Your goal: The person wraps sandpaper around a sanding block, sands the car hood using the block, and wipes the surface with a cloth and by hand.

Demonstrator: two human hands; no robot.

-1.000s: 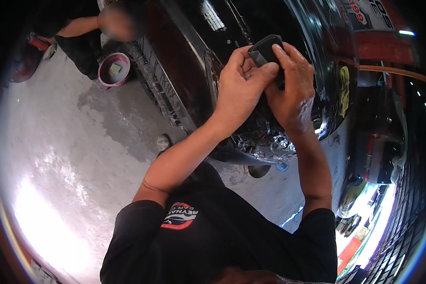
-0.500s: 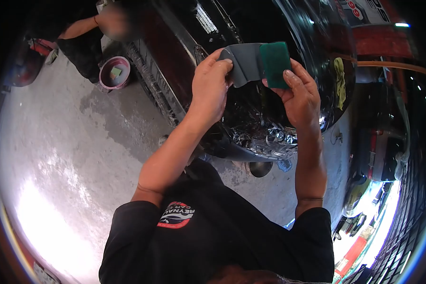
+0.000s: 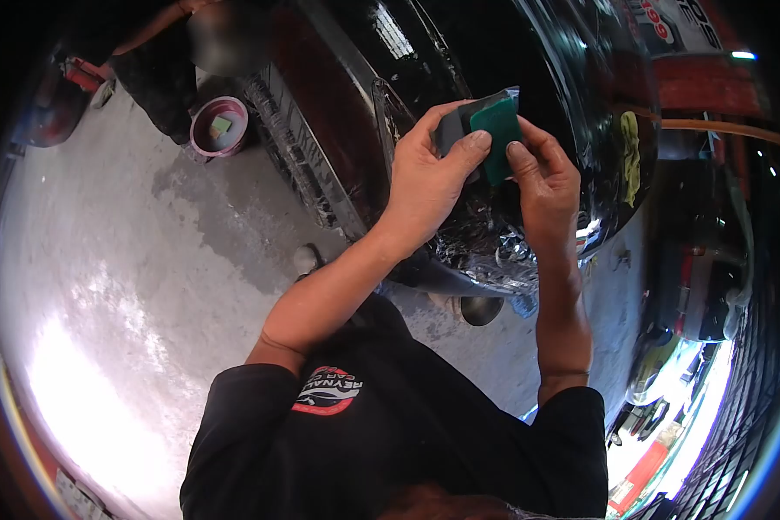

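Above a glossy black car body panel (image 3: 503,35), both hands meet around a flat green block (image 3: 496,130), which looks like a sanding block. A dark grey sheet (image 3: 449,130), apparently sandpaper, lies behind the block, and an edge of it shows above. My left hand (image 3: 429,178) is closed on the sheet, its thumb pressing on the block's face. With thumb and fingers, my right hand (image 3: 548,186) pinches the block's right side; part of the sheet may be in that grip too. The fingers behind the block are hidden.
Another person's arm (image 3: 160,28) is at the upper left, near a pink basin (image 3: 196,130) holding a greenish pad (image 3: 220,126). A yellow-green cloth (image 3: 630,156) lies on the car at right. A black bowl (image 3: 481,310) sits on the concrete floor below the bumper.
My left hand has moved right, bringing the grey sheet behind the green block, with its thumb now on the block. The block has tilted and shifted slightly. The other person's arm has moved up.
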